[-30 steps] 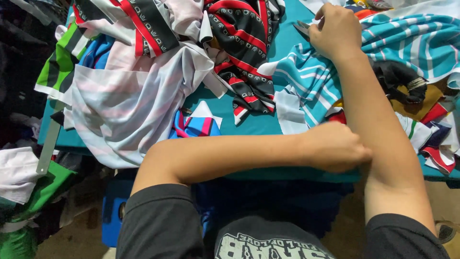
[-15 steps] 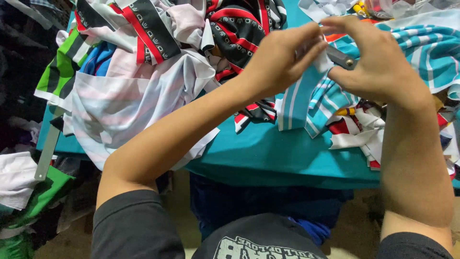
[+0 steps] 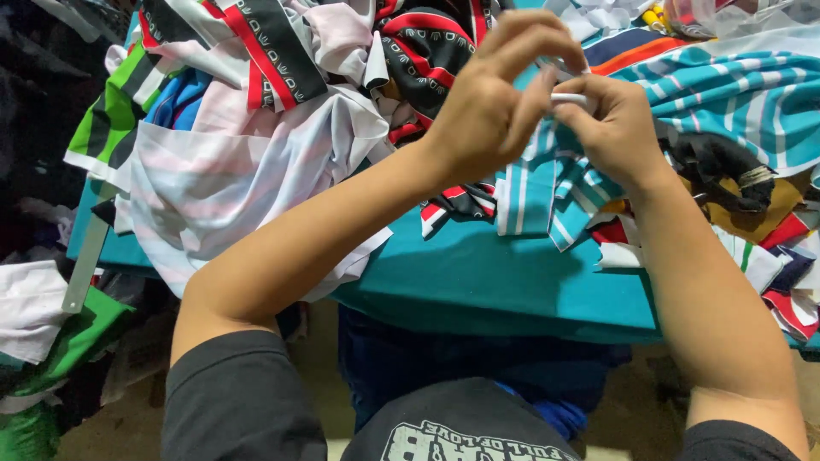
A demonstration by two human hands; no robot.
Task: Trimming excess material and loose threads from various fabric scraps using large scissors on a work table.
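Both my hands are raised together above the teal table point(image 3: 512, 282). My right hand point(image 3: 615, 128) pinches a small white stick-like object point(image 3: 568, 98) at its fingertips. My left hand point(image 3: 495, 94) meets it from the left, its thumb and fingers closed on the same object's end. Most of the object is hidden by the fingers. Under the hands lies a teal-and-white striped cloth point(image 3: 735, 102). A black, red and white patterned cloth point(image 3: 427, 51) sits just left of them.
A big white cloth with faint pink stripes point(image 3: 231, 179) hangs over the table's left front edge. Mixed fabric scraps point(image 3: 769, 248) pile up at the right. A flat metal strip point(image 3: 85, 260) sticks out at the left edge, with green point(image 3: 77, 333) and white cloth point(image 3: 30, 307) below.
My left hand rose from the table's front edge to join my right hand. Both hands now work the small object at their fingertips, slightly higher and further left.
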